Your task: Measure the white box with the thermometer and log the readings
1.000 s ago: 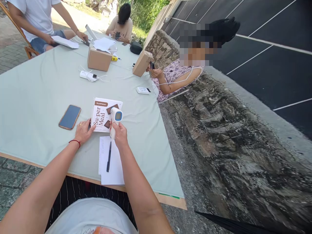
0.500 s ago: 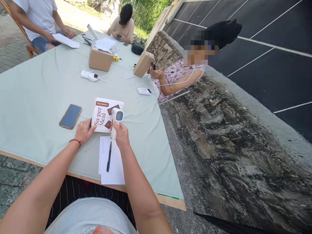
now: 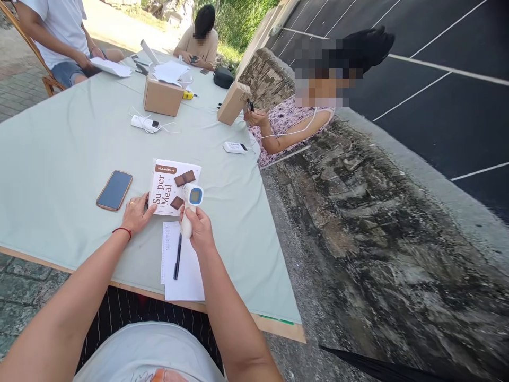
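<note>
My left hand (image 3: 137,213) is closed on the lower left edge of a white box (image 3: 169,183) printed "NutriMotion Su-per Meal", its thumb on the front face. In my right hand (image 3: 199,229) is a white infrared thermometer (image 3: 193,195) with a blue-framed screen facing me. Its head overlaps the box's right side in view; whether the two touch, I cannot tell. Below them lie white paper sheets (image 3: 186,284) with a black pen (image 3: 177,260) on top. A smartphone (image 3: 114,190) with a brown edge rests left of my left hand.
Across the cloth-covered table (image 3: 75,159) stand a cardboard box (image 3: 162,98) with papers on it and a narrow carton (image 3: 233,103). Two white devices (image 3: 145,123) with cords lie midway. Three people sit around the table. A stone wall (image 3: 338,212) runs along the right.
My right hand has brought the thermometer slightly down towards me, uncovering more of the box's printed front. The left hand stays at the box's edge.
</note>
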Available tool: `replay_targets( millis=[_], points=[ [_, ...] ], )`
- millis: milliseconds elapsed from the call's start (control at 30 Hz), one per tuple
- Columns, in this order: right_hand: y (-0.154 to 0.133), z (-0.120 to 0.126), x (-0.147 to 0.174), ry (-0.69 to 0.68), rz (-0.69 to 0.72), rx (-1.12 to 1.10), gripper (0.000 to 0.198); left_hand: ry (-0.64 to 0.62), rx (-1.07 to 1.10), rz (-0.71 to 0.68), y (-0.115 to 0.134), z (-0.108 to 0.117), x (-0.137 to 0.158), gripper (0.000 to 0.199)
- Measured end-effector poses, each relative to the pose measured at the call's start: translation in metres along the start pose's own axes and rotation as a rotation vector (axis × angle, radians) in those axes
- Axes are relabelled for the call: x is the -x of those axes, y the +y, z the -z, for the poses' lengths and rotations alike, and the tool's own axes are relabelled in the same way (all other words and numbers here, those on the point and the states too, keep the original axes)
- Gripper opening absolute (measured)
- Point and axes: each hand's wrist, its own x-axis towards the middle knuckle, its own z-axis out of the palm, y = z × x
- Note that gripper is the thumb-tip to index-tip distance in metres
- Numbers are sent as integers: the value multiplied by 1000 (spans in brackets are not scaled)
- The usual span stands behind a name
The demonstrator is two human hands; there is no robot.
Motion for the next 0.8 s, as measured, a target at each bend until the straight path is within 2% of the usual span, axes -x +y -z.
replay_targets(
  millis=[433,800],
  points=[
    [-12,34,95,141,-79,38,38,11,11,-20,2,7,-2,52],
    [-17,39,112,167,-106,15,39,21,-3,-27,2,9,-5,59]
  ],
)
